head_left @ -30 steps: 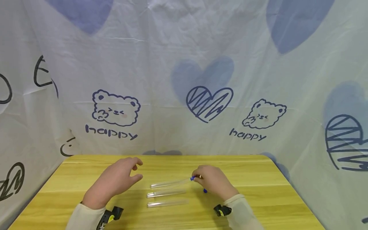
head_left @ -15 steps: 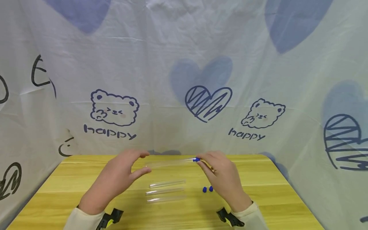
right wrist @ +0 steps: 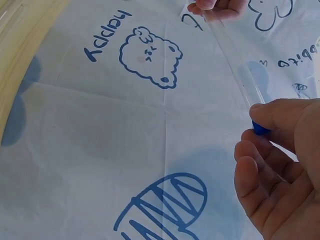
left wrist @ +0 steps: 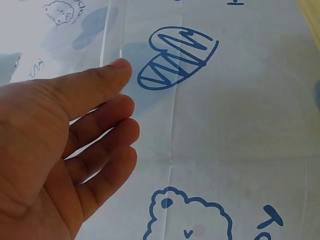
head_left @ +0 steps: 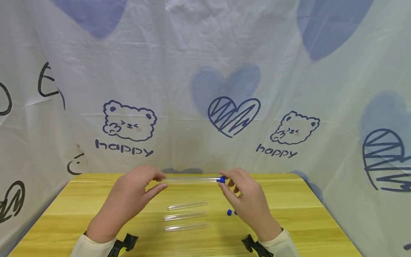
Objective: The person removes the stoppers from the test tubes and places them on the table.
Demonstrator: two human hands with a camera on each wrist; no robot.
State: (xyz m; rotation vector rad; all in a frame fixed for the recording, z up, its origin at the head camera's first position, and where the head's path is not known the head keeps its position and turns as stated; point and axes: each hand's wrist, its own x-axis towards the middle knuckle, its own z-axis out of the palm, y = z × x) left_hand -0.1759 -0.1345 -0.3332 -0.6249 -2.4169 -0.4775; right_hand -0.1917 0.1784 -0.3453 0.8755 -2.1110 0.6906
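Level above the back of the table is a clear test tube (head_left: 192,180) with a blue cap (head_left: 221,179) on its right end. My right hand (head_left: 245,196) pinches the cap between thumb and fingers; the right wrist view shows the blue cap (right wrist: 260,128) under the thumb. At the tube's other end, my left hand (head_left: 128,200) has its thumb and fingertips around the clear tip. In the left wrist view, my left hand (left wrist: 75,140) shows but the tube does not.
Three clear test tubes, the far one (head_left: 187,205), the middle one (head_left: 185,216) and the near one (head_left: 186,227), lie side by side on the wooden table (head_left: 57,210). Two blue caps (head_left: 229,212) rest to their right, one partly behind my right hand. A printed cloth (head_left: 179,89) hangs behind.
My right hand has lifted the capped tube off the table, up and away from the other three, and levelled it. My left hand has moved in to the tube's clear end.
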